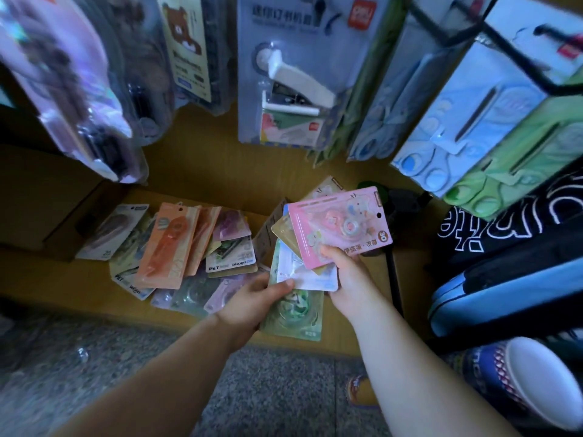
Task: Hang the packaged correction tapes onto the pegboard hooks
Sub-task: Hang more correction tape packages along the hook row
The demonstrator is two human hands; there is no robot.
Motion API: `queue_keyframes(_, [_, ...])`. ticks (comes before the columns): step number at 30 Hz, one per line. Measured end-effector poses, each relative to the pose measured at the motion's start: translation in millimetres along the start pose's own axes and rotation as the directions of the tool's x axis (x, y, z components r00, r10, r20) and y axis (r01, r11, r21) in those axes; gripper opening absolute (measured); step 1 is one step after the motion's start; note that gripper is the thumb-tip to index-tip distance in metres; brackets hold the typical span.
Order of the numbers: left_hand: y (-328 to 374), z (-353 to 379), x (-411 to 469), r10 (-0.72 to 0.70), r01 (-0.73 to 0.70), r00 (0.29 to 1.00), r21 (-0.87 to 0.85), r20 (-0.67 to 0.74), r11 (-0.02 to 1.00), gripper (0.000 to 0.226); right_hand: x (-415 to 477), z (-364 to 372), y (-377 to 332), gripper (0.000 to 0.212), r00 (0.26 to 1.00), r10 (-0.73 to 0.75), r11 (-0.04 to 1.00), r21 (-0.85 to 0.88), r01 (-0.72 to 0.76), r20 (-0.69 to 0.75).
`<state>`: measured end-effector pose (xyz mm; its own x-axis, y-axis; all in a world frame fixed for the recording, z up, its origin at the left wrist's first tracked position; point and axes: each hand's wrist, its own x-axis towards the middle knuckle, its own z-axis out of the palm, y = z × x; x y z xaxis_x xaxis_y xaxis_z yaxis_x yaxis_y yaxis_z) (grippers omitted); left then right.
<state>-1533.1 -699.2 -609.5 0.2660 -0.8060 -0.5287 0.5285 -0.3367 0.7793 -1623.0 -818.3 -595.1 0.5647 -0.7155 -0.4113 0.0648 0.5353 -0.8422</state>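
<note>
Two hands: holding one fanned stack of correction tape packs (284, 230)
Left hand (252, 299): pinching the white pack's (312, 275) corner
Right hand (347, 274): pinching the pink pack (337, 225)

A packaged white stapler (296, 80) hangs between a bear-printed pack (186, 42) and blue scissors packs (457, 121), above a speckled floor (126, 357).

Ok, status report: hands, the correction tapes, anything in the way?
Left hand and right hand gripping fanned packs, pink pack on top. Spare packs loose on cardboard below. Stapler pack and scissors packs hang close overhead.
</note>
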Motion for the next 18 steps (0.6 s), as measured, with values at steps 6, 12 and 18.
queue_keyframes(6, [18, -1, -38, 0.126, -0.118, 0.991, 0.138, -0.048, 0.983, 0.016, -37, 23, -17, 0.033, 0.996, -0.081, 0.996, 0.042, 0.079, 0.044])
queue_keyframes(12, [30, -2, -91, 0.192, -0.184, 0.980, 0.146, -0.043, 0.972, 0.013, -84, 41, -31, 0.028, 0.992, -0.052, 0.988, 0.153, 0.034, 0.117])
queue_keyframes(18, [19, -3, -147, 0.162, -0.156, 0.986, 0.126, -0.045, 0.980, 0.014, -145, 37, -36, 0.023, 0.994, 0.099, 0.988, 0.115, -0.103, 0.039])
